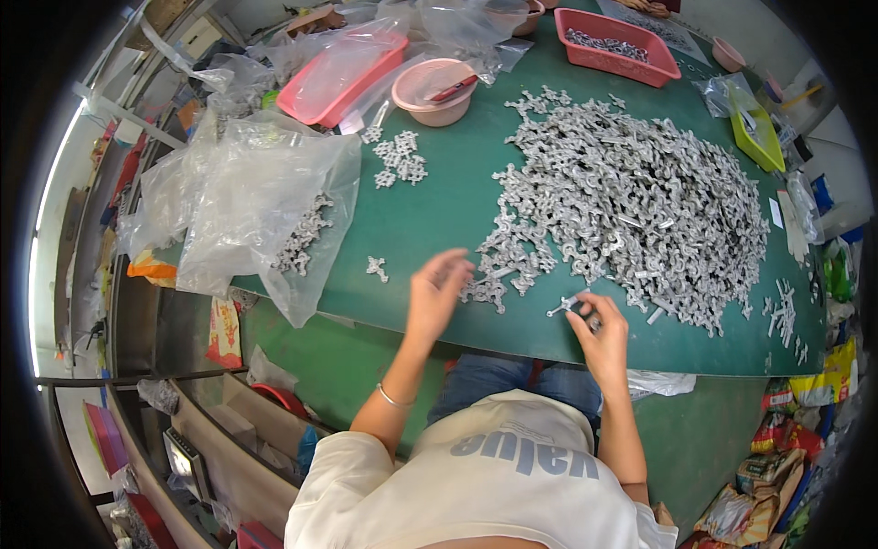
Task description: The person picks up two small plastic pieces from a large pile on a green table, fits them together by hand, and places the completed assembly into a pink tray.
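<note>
The right hand (599,331) pinches a small silver piece (562,306) close to the worktop's (430,220) near edge. The left hand (441,280) is blurry beside the big silver pile (645,206); one cannot tell if it holds anything. A loose pinch could let the piece fall off that edge. Big grey letters mark the white shirt (457,503).

The small pieces (640,229) heaped at the right look like silvery-grey metal, smooth and dully shiny. The counter (430,215) has a smooth green surface with a low sheen. At the left, the large bag (247,183) is thin, crinkled, translucent plastic with glossy creases. The far round pink bowl (432,114) looks like smooth plastic. The white shirt (457,489) is soft matt cloth, the jeans (489,373) blue denim, and the bangle (393,400) shiny metal.
</note>
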`<state>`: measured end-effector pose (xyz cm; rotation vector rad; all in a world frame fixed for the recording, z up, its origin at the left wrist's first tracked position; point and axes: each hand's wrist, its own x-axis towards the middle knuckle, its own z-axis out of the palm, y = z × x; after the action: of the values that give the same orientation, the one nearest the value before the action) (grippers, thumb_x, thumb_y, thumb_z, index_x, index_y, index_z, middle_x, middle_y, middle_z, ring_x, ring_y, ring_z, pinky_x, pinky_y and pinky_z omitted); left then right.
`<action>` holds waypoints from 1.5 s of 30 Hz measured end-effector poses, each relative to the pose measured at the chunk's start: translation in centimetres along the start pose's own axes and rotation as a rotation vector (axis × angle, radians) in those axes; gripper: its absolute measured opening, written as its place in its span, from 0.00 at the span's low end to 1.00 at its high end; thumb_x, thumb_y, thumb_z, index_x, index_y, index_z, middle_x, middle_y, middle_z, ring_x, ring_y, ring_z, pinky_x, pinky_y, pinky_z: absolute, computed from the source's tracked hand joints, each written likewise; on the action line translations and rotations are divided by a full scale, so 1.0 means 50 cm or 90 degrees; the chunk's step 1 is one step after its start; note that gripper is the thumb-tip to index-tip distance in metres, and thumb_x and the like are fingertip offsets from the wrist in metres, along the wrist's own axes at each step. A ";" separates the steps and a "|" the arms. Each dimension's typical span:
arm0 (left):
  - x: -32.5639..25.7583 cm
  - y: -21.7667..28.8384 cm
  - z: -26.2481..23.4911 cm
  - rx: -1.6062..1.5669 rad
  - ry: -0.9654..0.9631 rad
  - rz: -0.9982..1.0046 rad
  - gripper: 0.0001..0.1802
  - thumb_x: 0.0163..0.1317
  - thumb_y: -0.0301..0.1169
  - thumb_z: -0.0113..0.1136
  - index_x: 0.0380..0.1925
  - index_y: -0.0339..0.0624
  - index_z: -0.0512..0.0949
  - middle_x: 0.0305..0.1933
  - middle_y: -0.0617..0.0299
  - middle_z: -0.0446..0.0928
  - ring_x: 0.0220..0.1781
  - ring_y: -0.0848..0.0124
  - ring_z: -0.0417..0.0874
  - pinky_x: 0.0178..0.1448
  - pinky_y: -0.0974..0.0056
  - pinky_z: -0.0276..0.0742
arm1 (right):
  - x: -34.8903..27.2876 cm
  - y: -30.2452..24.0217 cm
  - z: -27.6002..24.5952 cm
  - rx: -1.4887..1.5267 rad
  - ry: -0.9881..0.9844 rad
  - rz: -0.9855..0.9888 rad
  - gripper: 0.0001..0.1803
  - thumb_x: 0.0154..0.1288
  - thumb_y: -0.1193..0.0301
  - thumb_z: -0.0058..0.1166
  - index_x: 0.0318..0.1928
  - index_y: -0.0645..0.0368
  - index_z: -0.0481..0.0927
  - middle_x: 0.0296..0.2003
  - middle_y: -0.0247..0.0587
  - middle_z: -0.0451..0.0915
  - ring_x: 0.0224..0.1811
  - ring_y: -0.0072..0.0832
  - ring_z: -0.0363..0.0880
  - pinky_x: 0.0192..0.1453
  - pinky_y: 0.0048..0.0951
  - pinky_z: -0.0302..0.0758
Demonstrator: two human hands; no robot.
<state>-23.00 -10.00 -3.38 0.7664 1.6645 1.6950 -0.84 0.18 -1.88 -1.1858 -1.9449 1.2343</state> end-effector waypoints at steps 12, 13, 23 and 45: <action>-0.089 0.007 0.110 0.195 -0.121 0.094 0.11 0.52 0.18 0.52 0.38 0.34 0.74 0.33 0.56 0.76 0.33 0.73 0.77 0.38 0.71 0.72 | 0.100 0.004 0.089 -0.339 0.045 -0.212 0.09 0.52 0.75 0.53 0.36 0.61 0.75 0.30 0.46 0.73 0.27 0.43 0.75 0.30 0.37 0.71; -0.088 0.009 0.109 0.197 -0.116 0.076 0.12 0.53 0.18 0.52 0.39 0.34 0.74 0.33 0.56 0.76 0.33 0.73 0.77 0.38 0.71 0.73 | 0.102 0.007 0.076 -0.248 0.079 -0.233 0.07 0.52 0.75 0.53 0.34 0.62 0.76 0.28 0.47 0.74 0.26 0.43 0.74 0.29 0.36 0.71; -0.075 0.030 0.139 -0.225 -0.121 -0.076 0.16 0.54 0.20 0.53 0.45 0.29 0.69 0.31 0.58 0.74 0.33 0.72 0.77 0.38 0.72 0.73 | 0.024 -0.037 0.030 0.414 -0.179 0.221 0.08 0.59 0.70 0.50 0.32 0.63 0.77 0.13 0.32 0.71 0.10 0.12 0.62 0.13 0.13 0.54; 0.011 0.069 0.101 -0.119 -0.151 -0.022 0.21 0.54 0.21 0.53 0.50 0.32 0.66 0.46 0.56 0.71 0.44 0.74 0.73 0.48 0.70 0.70 | 0.067 -0.039 0.027 0.315 -0.113 0.124 0.09 0.58 0.72 0.51 0.34 0.67 0.75 0.23 0.35 0.76 0.13 0.14 0.67 0.13 0.15 0.59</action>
<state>-19.59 -6.39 0.20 0.8092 1.3318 1.6380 -4.22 2.22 -0.71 -1.0448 -1.5262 1.8458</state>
